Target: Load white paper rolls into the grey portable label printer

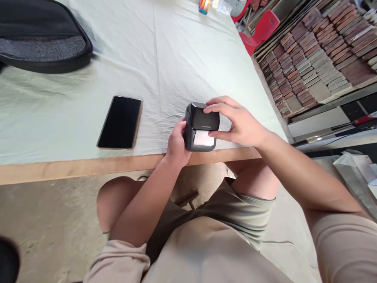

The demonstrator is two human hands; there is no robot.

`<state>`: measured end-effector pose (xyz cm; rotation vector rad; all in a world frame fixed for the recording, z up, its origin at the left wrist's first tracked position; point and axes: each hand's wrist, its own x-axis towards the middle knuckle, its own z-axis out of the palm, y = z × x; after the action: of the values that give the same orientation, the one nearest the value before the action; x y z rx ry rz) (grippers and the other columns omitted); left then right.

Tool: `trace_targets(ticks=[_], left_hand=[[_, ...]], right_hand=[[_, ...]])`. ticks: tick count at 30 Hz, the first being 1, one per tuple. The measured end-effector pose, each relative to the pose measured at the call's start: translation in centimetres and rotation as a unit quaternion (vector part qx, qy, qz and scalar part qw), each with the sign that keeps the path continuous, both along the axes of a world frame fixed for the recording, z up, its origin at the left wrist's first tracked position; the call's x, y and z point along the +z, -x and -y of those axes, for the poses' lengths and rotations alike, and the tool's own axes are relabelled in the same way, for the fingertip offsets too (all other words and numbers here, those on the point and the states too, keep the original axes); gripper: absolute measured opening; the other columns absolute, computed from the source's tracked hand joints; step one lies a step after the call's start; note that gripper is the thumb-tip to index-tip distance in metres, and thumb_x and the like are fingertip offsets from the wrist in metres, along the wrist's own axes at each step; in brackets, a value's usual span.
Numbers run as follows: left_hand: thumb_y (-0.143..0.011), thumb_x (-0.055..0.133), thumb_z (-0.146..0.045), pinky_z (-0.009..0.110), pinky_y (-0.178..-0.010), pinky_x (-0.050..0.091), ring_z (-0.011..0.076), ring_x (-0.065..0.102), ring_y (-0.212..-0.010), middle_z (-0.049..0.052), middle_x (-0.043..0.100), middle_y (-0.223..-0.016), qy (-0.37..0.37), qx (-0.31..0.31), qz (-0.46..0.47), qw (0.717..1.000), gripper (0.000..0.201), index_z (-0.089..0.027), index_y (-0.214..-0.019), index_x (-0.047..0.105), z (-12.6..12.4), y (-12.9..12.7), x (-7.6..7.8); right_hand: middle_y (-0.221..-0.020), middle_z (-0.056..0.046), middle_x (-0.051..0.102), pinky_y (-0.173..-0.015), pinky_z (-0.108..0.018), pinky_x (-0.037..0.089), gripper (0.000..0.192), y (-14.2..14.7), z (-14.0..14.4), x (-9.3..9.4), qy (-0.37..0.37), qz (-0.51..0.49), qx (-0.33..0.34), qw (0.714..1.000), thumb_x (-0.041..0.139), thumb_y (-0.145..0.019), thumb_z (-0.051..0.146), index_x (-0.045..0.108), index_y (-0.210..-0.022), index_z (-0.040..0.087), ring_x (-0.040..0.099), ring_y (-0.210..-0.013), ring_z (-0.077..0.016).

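Head view shows a small black printer [202, 126] held just above the near edge of a table [88, 167] draped in pale cloth, in front of the seated person's knees. It looks like a rigid plastic box with rounded corners, probably light enough for one hand, smooth and a little slippery on its flat faces. A strip of white paper [204, 138] shows at its front opening; that part is likely thin and easily creased, so the firm side walls and the top lid seem the safer places to grip. The left hand [176, 145] wraps the left side of the printer from below, fingers curled closed around the body and grasping it. The right hand [240, 124] comes in from the right, half open, with fingertips on the top lid and the thumb pressed beneath at the lower front, pinching the printer. A phone [120, 122] lies face up with a dark screen on the cloth, well apart to the left. A black bag [41, 43] sits at the far left corner.
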<state>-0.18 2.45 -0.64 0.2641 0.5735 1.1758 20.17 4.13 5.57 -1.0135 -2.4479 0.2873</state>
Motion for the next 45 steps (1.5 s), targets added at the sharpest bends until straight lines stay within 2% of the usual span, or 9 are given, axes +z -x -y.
trace_targets(ticks=[3, 8, 14, 20, 23, 26, 30, 35, 45], left_hand=[[-0.095, 0.059, -0.022, 0.025, -0.071, 0.059, 0.0145, 0.069, -0.065, -0.003, 0.072, -0.075, 0.013, -0.005, 0.011, 1.000, 0.013, -0.020, -0.093, 0.072, -0.3, -0.1, 0.0], [-0.092, 0.064, -0.027, 0.030, -0.077, 0.064, 0.0217, 0.079, -0.079, -0.002, 0.072, -0.073, 0.057, -0.011, 0.016, 0.998, 0.007, -0.022, -0.088, 0.067, -0.6, 0.0, -0.3], [-0.094, 0.064, -0.027, 0.028, -0.079, 0.064, 0.0208, 0.079, -0.082, -0.002, 0.071, -0.074, 0.038, -0.024, 0.011, 0.999, 0.008, -0.022, -0.089, 0.067, -0.3, 0.1, 0.1], [-0.098, 0.057, -0.023, 0.025, -0.078, 0.063, 0.0187, 0.078, -0.083, -0.002, 0.069, -0.070, 0.043, -0.024, 0.004, 0.999, 0.015, -0.022, -0.088, 0.068, -0.1, 0.0, 0.5], [-0.099, 0.058, -0.024, 0.025, -0.078, 0.063, 0.0189, 0.078, -0.083, -0.002, 0.069, -0.070, 0.042, -0.031, -0.002, 0.999, 0.016, -0.022, -0.087, 0.068, -0.1, 0.0, 0.3], [-0.101, 0.056, -0.023, 0.025, -0.078, 0.063, 0.0178, 0.078, -0.080, -0.001, 0.072, -0.075, 0.042, -0.043, 0.001, 0.998, 0.019, -0.021, -0.087, 0.070, -0.2, 0.2, 0.3], [-0.105, 0.053, -0.022, 0.023, -0.072, 0.062, 0.0135, 0.072, -0.069, -0.001, 0.074, -0.076, 0.067, -0.034, -0.004, 0.997, 0.027, -0.019, -0.084, 0.070, -0.3, 0.5, 0.7], [-0.102, 0.052, -0.025, 0.022, -0.063, 0.060, 0.0140, 0.071, -0.064, 0.000, 0.074, -0.072, 0.092, -0.016, -0.044, 0.995, 0.027, -0.020, -0.080, 0.069, -0.6, 0.3, 0.8], [-0.094, 0.053, -0.025, 0.027, -0.068, 0.064, 0.0144, 0.071, -0.064, 0.000, 0.075, -0.070, 0.087, 0.031, -0.071, 0.993, 0.025, -0.019, -0.076, 0.070, -0.7, -0.2, 1.0]], right_hand=[[-0.127, -0.012, 0.074, -0.103, -0.053, 0.060, 0.043, 1.0, 0.2, 1.0, -0.073, 0.009, -0.023, 0.997, 0.077, -0.095, 0.050, 0.073, -0.131, 0.027, 0.071, -0.118, -0.0325], [-0.081, -0.005, 0.069, -0.078, -0.044, 0.059, 0.024, 2.9, 1.0, 3.1, -0.156, -0.031, -0.195, 0.968, 0.054, -0.109, 0.044, 0.069, -0.096, 0.030, 0.066, -0.075, -0.0243], [-0.102, -0.002, 0.085, -0.068, -0.038, 0.049, 0.022, 3.6, -0.4, 2.5, -0.011, 0.139, -0.144, 0.980, 0.068, -0.094, 0.033, 0.079, -0.112, 0.027, 0.072, -0.077, -0.0229], [-0.084, -0.005, 0.081, -0.063, -0.037, 0.044, 0.033, 5.1, -2.4, 2.7, 0.028, 0.281, -0.159, 0.946, 0.082, -0.075, 0.022, 0.085, -0.107, 0.030, 0.071, -0.072, -0.0288], [-0.090, -0.004, 0.083, -0.066, -0.037, 0.050, 0.038, 4.3, -1.7, 4.3, 0.066, 0.196, -0.125, 0.970, 0.083, -0.072, 0.017, 0.086, -0.108, 0.029, 0.070, -0.073, -0.0249], [-0.104, -0.001, 0.084, -0.050, -0.029, 0.046, 0.052, 1.4, 0.1, 4.9, 0.125, -0.040, -0.098, 0.987, 0.089, -0.079, 0.025, 0.080, -0.130, 0.031, 0.059, -0.056, -0.0118], [-0.111, 0.000, 0.078, -0.031, -0.022, 0.025, 0.064, -2.2, 2.9, 0.6, 0.073, -0.255, -0.125, 0.956, 0.073, -0.102, 0.049, 0.049, -0.161, 0.043, 0.036, -0.042, -0.0040], [-0.123, -0.003, 0.074, -0.035, -0.023, 0.037, 0.033, -2.2, 4.5, -6.1, 0.019, -0.274, -0.268, 0.923, 0.071, -0.104, 0.046, 0.068, -0.134, 0.032, 0.040, -0.046, -0.0022], [-0.125, -0.007, 0.083, -0.088, -0.041, 0.067, 0.027, -0.7, 5.5, -8.7, 0.003, -0.132, -0.350, 0.927, 0.064, -0.103, 0.028, 0.071, -0.129, 0.025, 0.073, -0.074, -0.0194]])
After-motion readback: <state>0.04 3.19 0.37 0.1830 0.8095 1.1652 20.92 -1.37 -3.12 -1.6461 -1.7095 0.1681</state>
